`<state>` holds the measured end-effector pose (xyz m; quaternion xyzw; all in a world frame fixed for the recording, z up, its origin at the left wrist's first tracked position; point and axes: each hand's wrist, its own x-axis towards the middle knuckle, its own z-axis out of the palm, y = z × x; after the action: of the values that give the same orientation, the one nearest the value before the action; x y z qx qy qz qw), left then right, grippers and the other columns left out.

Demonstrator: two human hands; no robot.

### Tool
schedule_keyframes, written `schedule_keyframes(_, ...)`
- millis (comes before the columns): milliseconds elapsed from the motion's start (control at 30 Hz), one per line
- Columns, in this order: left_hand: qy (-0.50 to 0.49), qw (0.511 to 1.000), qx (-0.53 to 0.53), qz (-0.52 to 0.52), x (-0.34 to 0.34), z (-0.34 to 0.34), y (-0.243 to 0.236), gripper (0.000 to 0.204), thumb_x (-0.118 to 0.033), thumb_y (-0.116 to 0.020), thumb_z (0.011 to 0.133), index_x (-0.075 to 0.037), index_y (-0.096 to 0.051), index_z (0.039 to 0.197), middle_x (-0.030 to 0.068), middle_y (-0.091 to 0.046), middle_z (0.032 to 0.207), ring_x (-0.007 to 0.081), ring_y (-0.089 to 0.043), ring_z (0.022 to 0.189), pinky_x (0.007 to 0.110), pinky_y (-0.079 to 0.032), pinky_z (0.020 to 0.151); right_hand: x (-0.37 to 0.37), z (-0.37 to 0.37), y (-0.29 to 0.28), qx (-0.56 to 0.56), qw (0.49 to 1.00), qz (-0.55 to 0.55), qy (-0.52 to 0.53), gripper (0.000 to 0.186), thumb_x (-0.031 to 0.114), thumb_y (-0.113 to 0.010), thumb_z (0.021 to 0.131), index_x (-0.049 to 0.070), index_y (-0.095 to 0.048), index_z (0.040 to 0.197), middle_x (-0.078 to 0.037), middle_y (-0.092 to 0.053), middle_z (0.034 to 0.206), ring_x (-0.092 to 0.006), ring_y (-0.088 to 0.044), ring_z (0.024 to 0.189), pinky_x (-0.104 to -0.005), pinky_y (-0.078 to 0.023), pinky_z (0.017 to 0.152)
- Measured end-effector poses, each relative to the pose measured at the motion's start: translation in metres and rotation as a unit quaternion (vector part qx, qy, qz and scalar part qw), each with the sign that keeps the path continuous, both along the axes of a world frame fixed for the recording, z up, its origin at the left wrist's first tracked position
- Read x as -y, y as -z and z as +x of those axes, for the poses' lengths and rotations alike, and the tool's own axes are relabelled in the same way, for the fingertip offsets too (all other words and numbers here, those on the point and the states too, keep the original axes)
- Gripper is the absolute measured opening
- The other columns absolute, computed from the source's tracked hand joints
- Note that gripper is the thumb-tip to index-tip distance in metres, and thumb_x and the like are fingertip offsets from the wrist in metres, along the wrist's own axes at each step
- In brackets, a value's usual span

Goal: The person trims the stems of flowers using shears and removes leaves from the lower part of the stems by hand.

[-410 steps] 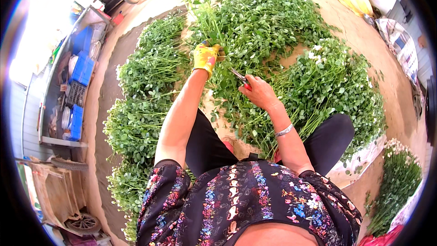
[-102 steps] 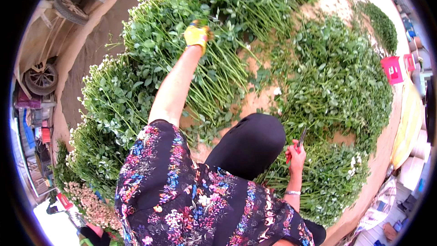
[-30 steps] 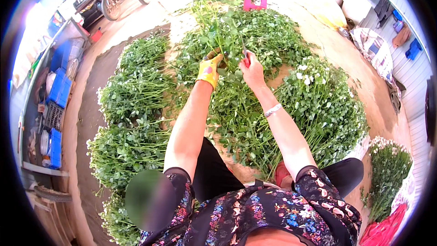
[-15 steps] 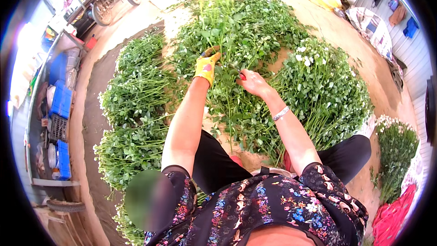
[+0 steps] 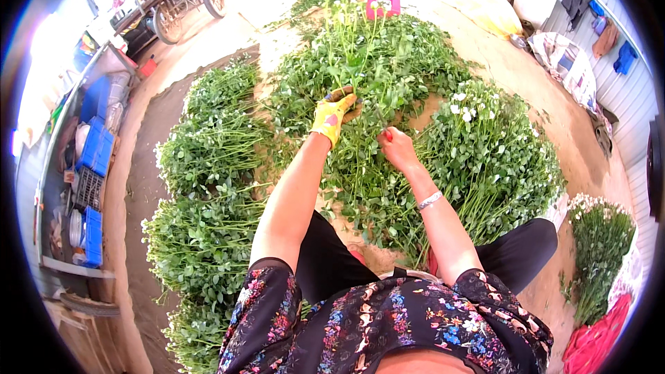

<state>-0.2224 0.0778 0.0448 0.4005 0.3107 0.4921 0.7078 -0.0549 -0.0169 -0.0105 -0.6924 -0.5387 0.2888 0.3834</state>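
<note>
My left hand (image 5: 334,116), in a yellow glove with dark fingertips, is closed around upright leafy stems with pale buds (image 5: 352,31) at their tops. Just to its right and a little nearer is my bare right hand (image 5: 400,151), its fingers wrapped round a small red-handled tool (image 5: 388,135). Whatever working end this tool has is lost against the leaves. Both hands are above a loose heap of cut green stems (image 5: 415,55), spread out in front of me and between my legs.
Bundles of white-flowered stems lie at left (image 5: 208,142) and right (image 5: 502,142). Another bundle (image 5: 601,256) is at far right by red cloth (image 5: 596,339). Beyond the heap stands a pink stool (image 5: 383,2). A shelf with blue crates (image 5: 97,145) and a wheeled cart (image 5: 166,7) are at left.
The view has shifted slightly, so the surroundings sit lower. My left hand and its stems have moved a little to the right. Both hands keep their grip.
</note>
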Motion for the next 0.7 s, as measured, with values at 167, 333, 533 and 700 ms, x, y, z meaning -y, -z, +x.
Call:
schedule_keyframes(167,-0.022,1.0,-0.002,0.002,0.004,-0.002,-0.003,0.031,0.0,-0.062,0.085,0.001,-0.056,0.116,0.0092,-0.064,0.098,0.0181,-0.065,0.078,0.028,-0.058,0.065,0.013,0.002,-0.042,0.031,0.99,0.131,0.042,0.033,0.025,-0.059,0.087,-0.001,-0.054,0.106,-0.017,-0.06,0.074,-0.0334,-0.059,0.07,-0.0402,-0.047,0.065)
schedule_keyframes(333,-0.066,0.996,-0.047,0.023,0.009,0.012,0.001,0.028,-0.003,-0.062,0.086,0.0,-0.059,0.113,0.0084,-0.065,0.097,0.0167,-0.065,0.075,0.027,-0.057,0.063,0.015,-0.004,-0.109,0.132,0.962,0.238,0.003,0.032,0.021,-0.062,0.086,-0.001,-0.052,0.108,-0.013,-0.056,0.074,-0.0273,-0.056,0.062,-0.0379,-0.047,0.059)
schedule_keyframes(533,-0.073,0.992,-0.094,0.045,0.022,0.031,-0.003,0.025,-0.005,-0.062,0.087,-0.002,-0.059,0.112,0.0051,-0.065,0.092,0.0136,-0.063,0.074,0.026,-0.054,0.06,-0.013,0.002,-0.156,0.247,0.934,0.259,-0.007,0.03,0.025,-0.058,0.087,0.003,-0.05,0.106,-0.016,-0.059,0.079,-0.0335,-0.061,0.069,-0.0422,-0.049,0.06)
schedule_keyframes(700,-0.056,0.994,-0.087,0.043,0.022,0.038,0.007,0.025,-0.008,-0.062,0.087,-0.003,-0.059,0.112,0.004,-0.064,0.092,0.0113,-0.061,0.072,0.023,-0.05,0.059,-0.04,0.01,-0.165,0.299,0.922,0.245,-0.012,0.03,0.028,-0.056,0.088,0.002,-0.05,0.103,-0.018,-0.061,0.08,-0.0369,-0.061,0.07,-0.0444,-0.05,0.061)
